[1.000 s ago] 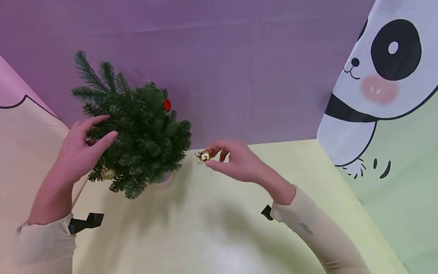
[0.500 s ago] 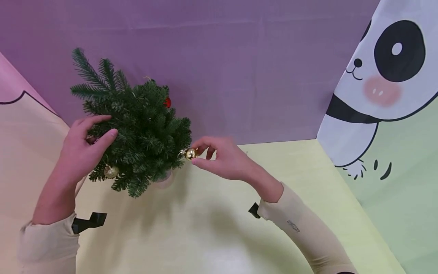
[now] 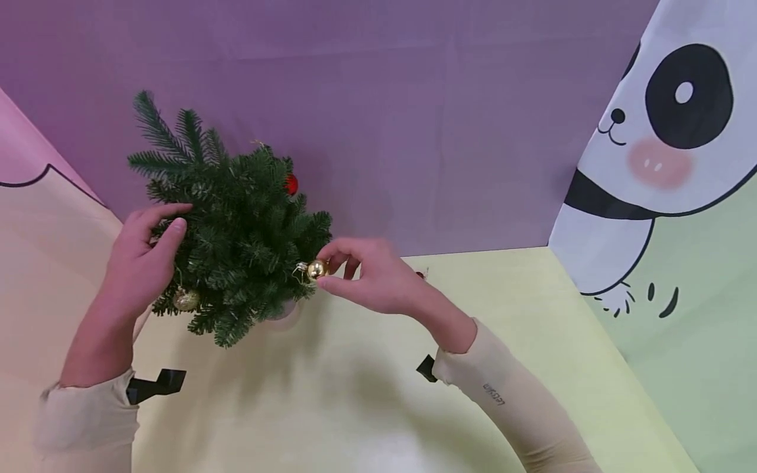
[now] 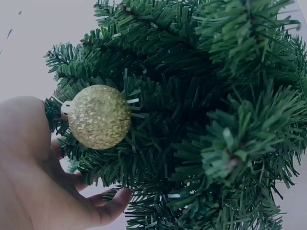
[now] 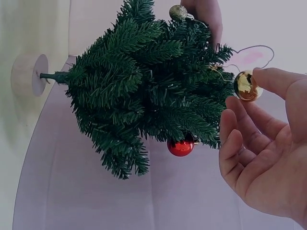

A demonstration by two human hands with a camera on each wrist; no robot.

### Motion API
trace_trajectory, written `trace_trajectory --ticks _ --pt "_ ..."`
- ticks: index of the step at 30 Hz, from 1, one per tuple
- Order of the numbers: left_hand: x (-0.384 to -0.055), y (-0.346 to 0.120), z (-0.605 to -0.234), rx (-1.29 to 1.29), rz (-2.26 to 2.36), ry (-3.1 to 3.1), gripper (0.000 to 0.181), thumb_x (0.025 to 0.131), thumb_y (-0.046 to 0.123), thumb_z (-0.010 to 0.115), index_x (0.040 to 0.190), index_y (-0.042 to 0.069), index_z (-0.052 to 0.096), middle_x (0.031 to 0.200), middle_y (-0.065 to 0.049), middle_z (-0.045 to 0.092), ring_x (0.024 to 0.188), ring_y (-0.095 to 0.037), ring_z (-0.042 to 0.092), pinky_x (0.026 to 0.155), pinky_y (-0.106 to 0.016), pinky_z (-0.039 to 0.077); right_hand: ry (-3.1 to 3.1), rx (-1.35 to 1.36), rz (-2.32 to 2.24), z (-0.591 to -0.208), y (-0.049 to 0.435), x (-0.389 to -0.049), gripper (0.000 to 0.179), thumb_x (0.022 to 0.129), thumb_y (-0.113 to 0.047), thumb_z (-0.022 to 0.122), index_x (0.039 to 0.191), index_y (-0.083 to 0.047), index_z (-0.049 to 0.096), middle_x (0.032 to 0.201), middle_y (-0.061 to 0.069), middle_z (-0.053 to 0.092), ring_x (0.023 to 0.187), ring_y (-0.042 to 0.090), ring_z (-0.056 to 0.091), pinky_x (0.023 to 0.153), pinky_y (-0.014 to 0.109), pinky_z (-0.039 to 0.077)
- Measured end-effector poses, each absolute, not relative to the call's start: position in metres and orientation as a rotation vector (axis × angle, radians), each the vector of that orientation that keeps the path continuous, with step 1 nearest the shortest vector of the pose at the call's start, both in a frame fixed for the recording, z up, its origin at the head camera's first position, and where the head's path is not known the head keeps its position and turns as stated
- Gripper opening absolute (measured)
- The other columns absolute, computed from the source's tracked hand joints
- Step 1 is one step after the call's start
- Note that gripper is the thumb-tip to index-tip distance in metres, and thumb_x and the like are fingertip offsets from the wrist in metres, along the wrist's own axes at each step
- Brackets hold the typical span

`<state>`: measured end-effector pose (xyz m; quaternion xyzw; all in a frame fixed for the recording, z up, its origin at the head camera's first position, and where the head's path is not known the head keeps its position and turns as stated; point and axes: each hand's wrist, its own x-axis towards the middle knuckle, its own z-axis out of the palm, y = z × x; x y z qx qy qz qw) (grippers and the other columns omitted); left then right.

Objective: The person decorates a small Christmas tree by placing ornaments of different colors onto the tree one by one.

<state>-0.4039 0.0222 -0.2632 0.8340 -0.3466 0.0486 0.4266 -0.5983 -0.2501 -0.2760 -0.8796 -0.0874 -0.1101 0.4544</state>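
A small artificial Christmas tree stands on the left of the table. My right hand pinches a shiny gold bauble between thumb and fingers. Its thin hanging loop reaches the branches on the tree's right side; whether it is hooked there I cannot tell. At the left side, my left hand rests against the branches, thumb and index finger apart, other fingers partly hidden by needles. A glittery gold bauble hangs beside that hand in the left wrist view. On the far side hangs a red bauble.
The tree's round pale base shows in the right wrist view. A small dark red object lies on the table behind my right forearm. A purple backdrop rises behind the tree, and a panda-printed sheet hangs at right.
My right hand has moved left with the shiny gold bauble, from beside the tree to its right-hand branches. The left thumb has shifted slightly back; that hand otherwise stays at the branches.
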Motion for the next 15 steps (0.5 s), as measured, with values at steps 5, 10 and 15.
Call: trace_trajectory --ticks 5,10,15 --pt "-0.400 0.023 -0.270 2.068 0.152 -0.847 0.042 0.106 0.024 0.036 0.142 0.004 0.048 0.141 -0.023 0.036 0.131 -0.034 0.031 0.091 -0.032 0.027 -0.246 -2.144 -0.242 -0.279 -0.250 -0.595 0.024 0.090 -0.022 0.070 0.113 -0.017 0.065 0.093 -0.010 0.065 0.075 0.009 0.061 0.065 0.028 0.050" --pt "-0.399 0.023 -0.272 2.024 0.210 -0.835 0.039 0.105 0.021 0.039 0.140 0.008 0.052 0.130 -0.003 0.044 0.111 -0.011 0.039 0.080 -0.026 0.027 -0.286 -2.134 -0.241 -0.278 -0.252 -0.591 0.023 0.090 -0.022 0.071 0.112 -0.018 0.065 0.093 -0.011 0.065 0.075 0.009 0.061 0.064 0.028 0.050" --pt "-0.406 0.020 -0.272 1.987 0.222 -0.791 0.039 0.105 0.023 0.042 0.140 0.013 0.054 0.127 0.011 0.043 0.106 -0.006 0.039 0.077 -0.023 0.029 -0.314 -2.129 -0.234 -0.280 -0.253 -0.587 0.024 0.090 -0.023 0.071 0.112 -0.018 0.065 0.091 -0.012 0.065 0.075 0.008 0.060 0.060 0.028 0.049"
